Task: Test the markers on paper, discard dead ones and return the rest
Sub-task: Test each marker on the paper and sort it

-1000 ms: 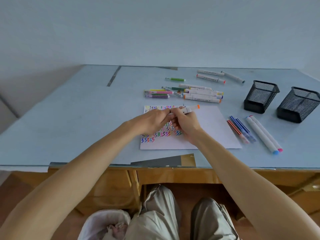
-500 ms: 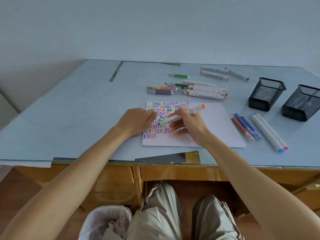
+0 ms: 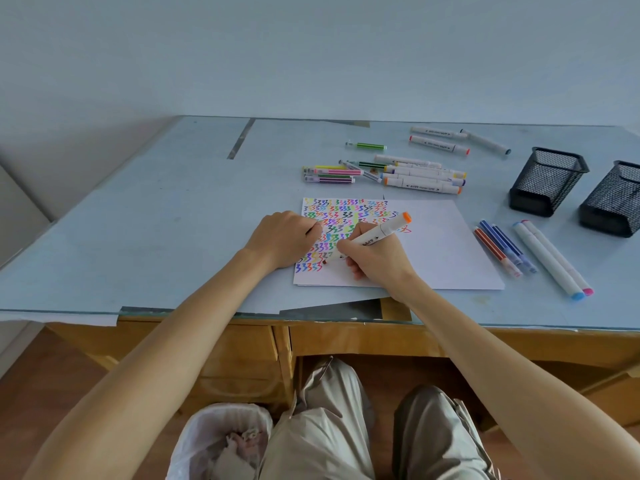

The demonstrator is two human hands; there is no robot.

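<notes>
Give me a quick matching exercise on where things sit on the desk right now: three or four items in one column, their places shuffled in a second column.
Items:
1. white marker with orange end cap
2. two black mesh pen cups
3. lone green striped pen
4. white-lined waste bin

Places:
A. on the floor under the desk edge, beside the person's knee
B. far right of the desk
C. in the right hand, tip down on the white paper sheet
D. by itself, beyond the pile of markers

Pairs: 1-C, 2-B, 3-D, 4-A
</notes>
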